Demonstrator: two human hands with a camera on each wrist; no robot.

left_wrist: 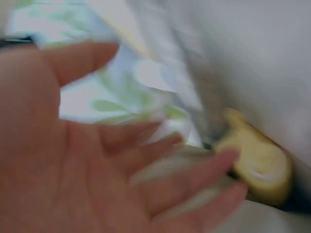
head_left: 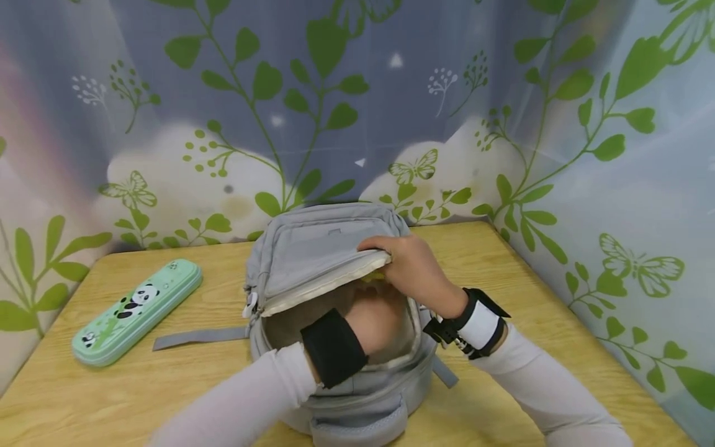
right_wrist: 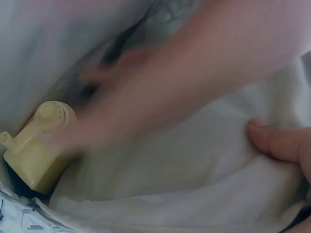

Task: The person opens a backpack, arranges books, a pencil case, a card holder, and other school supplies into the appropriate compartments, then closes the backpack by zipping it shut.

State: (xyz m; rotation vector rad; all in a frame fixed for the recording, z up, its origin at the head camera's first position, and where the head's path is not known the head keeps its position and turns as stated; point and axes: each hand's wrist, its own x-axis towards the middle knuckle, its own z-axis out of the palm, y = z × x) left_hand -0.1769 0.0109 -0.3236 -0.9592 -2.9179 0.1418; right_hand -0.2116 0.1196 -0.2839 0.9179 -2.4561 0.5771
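Note:
A light grey backpack (head_left: pixel 329 242) lies on the table with its main compartment unzipped. My right hand (head_left: pixel 419 267) grips the edge of its lifted flap, and in the right wrist view the thumb (right_wrist: pixel 279 141) presses on the pale lining (right_wrist: pixel 194 160). Deep in the opening is my left hand (left_wrist: pixel 121 160), its fingers stretched out, blurred, with fingertips right at a pale yellow plastic object (right_wrist: pixel 41 145). That object has a boxy body, a round knob with small dots and a short spout-like stub. In the head view the flap and wrist hide most of it.
On the left of the wooden table (head_left: pixel 184 397) lies a mint green pencil case (head_left: pixel 139 310) with pandas on it. A grey strap (head_left: pixel 201 336) extends from the backpack's left side. A leaf-patterned curtain (head_left: pixel 335 124) hangs behind and at both sides.

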